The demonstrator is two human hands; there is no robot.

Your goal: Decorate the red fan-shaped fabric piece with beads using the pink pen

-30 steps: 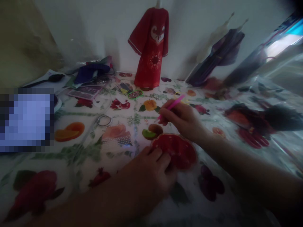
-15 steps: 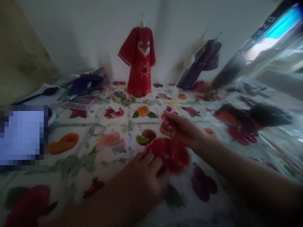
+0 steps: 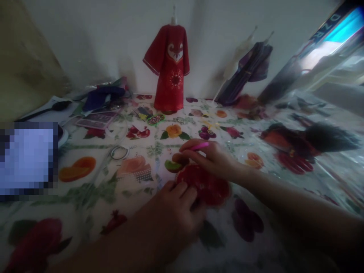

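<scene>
A glossy red piece point(image 3: 210, 187) with a pale edge lies on the fruit-patterned tablecloth. My left hand point(image 3: 182, 206) rests on its left side, fingers curled over the edge; the fingertips are partly hidden. Above its far edge is my right hand point(image 3: 212, 157), closed around a slim pink pen-like stick point(image 3: 199, 146). The stick's lower tip is hidden by the fingers. Left of the right hand, a few tiny specks point(image 3: 170, 151) lie on the cloth. Farther back sits a small green-rimmed dish point(image 3: 156, 119) of multicoloured bits.
A small red dress point(image 3: 170, 83) stands on a form by the wall, with a dark purple garment point(image 3: 246, 74) leaning to its right. A blurred-out screen point(image 3: 28, 159), a white ring point(image 3: 119, 152), folded cloths point(image 3: 104, 96) and a black brush-like item point(image 3: 331, 136) lie around.
My right hand has turned and lowered toward the left, tipping the pink stick nearly flat. My left hand stays on the red piece. The view has shifted slightly.
</scene>
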